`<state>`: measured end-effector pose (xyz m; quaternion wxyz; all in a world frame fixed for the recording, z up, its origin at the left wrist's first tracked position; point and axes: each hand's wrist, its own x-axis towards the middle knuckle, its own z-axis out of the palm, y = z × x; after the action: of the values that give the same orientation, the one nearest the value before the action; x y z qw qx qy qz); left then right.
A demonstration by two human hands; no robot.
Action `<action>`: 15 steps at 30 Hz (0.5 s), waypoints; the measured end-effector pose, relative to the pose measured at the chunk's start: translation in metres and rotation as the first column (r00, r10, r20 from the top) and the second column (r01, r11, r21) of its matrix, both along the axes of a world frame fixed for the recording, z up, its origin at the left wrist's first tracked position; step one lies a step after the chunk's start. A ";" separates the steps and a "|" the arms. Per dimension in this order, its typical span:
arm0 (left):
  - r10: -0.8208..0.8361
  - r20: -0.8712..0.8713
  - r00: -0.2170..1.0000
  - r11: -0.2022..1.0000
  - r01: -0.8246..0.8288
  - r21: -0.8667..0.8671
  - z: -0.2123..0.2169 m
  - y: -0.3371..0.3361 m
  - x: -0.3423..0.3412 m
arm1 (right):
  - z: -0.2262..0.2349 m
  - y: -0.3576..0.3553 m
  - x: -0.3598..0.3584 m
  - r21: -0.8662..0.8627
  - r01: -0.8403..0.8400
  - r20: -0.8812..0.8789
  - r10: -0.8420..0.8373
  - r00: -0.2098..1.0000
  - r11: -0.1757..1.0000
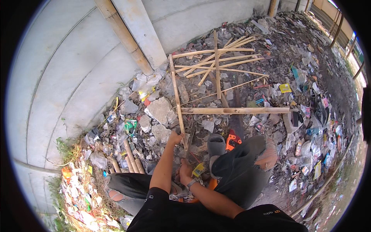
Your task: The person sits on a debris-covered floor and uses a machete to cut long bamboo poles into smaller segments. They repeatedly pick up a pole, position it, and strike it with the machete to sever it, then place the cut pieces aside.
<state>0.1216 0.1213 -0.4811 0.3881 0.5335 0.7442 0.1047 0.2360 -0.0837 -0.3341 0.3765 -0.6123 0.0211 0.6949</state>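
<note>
My left hand [176, 138] is closed around the near end of a long bamboo strip [177, 96] that runs away from me along the left side of a bamboo frame. Just below that end, my right hand [185, 170] is held low between my knees with its fingers curled; whether it grips anything is hidden. A thicker bamboo piece [235, 110] lies crosswise to the right of the strip. Beyond it, several thin split bamboo slats [232, 66] rest in a loose crossed pile, with a short upright strip [217, 65] lying over them.
An orange-and-black tool handle [233, 140] lies beside my grey sandal [216, 145]. Broken concrete chunks [159, 111] sit left of the frame, and short bamboo lengths [132, 156] lie near my left knee. Litter covers the ground. A concrete wall [77, 69] with a bamboo pole [125, 36] stands left.
</note>
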 end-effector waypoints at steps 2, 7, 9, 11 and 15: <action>-0.107 -0.071 0.992 0.991 0.100 -0.094 0.029 0.009 0.041 | 0.000 0.007 0.011 -0.009 0.110 0.033 -0.110 0.993 0.994; -0.027 -0.110 0.994 0.998 0.021 -0.051 0.011 0.013 0.041 | -0.001 0.010 0.012 0.012 0.232 -0.047 -0.231 0.972 0.973; -0.044 -0.255 0.966 0.999 0.042 -0.014 0.019 0.010 0.063 | -0.001 0.018 0.019 0.018 0.264 -0.055 -0.263 0.963 0.964; -0.057 -0.302 0.952 0.998 0.049 -0.035 0.028 0.005 0.078 | 0.005 0.020 0.026 0.033 0.254 -0.008 -0.254 0.967 0.967; 0.044 -0.273 0.961 0.997 -0.023 0.078 0.018 -0.009 0.074 | 0.011 0.019 0.029 0.071 0.216 0.046 -0.219 0.975 0.974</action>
<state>0.1955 0.1122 -0.4633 0.2593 0.5442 0.7953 0.0636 0.2648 -0.0644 -0.3229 0.4705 -0.6119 0.0554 0.6334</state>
